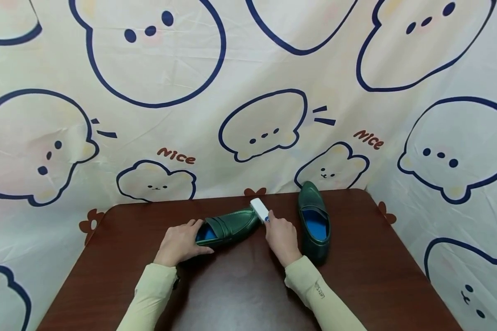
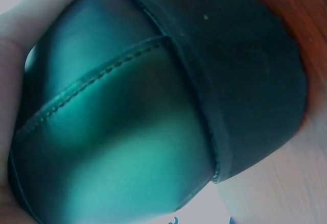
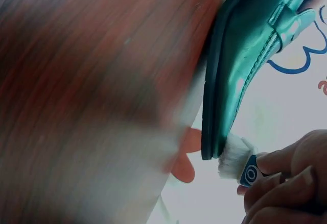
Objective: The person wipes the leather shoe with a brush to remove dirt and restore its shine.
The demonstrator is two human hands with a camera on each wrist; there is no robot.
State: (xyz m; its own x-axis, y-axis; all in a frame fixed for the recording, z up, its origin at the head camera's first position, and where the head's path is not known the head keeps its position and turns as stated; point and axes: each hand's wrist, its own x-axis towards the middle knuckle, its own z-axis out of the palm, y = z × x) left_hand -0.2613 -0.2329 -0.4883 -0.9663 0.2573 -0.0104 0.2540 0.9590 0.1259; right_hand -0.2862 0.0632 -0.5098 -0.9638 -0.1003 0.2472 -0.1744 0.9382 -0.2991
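My left hand [image 1: 180, 243] grips a green leather loafer [image 1: 234, 225] by its heel, the thumb outside and the fingers at the blue-lined opening. The toe points right and away from me. Close up in the left wrist view are the loafer's stitched heel [image 2: 122, 147] and its dark heel block [image 2: 250, 86]. In my right hand [image 1: 282, 236] is a small white brush [image 1: 258, 209], held at the toe tip. The right wrist view shows its pale bristles [image 3: 235, 157] against the toe's edge and fingers curled round the handle.
A second green loafer [image 1: 310, 202] stands just right of my right hand, toe toward the back edge. Both shoes are on a dark brown wooden table [image 1: 232, 294]. Behind it hangs a white cloth [image 1: 240, 69] printed with bear outlines.
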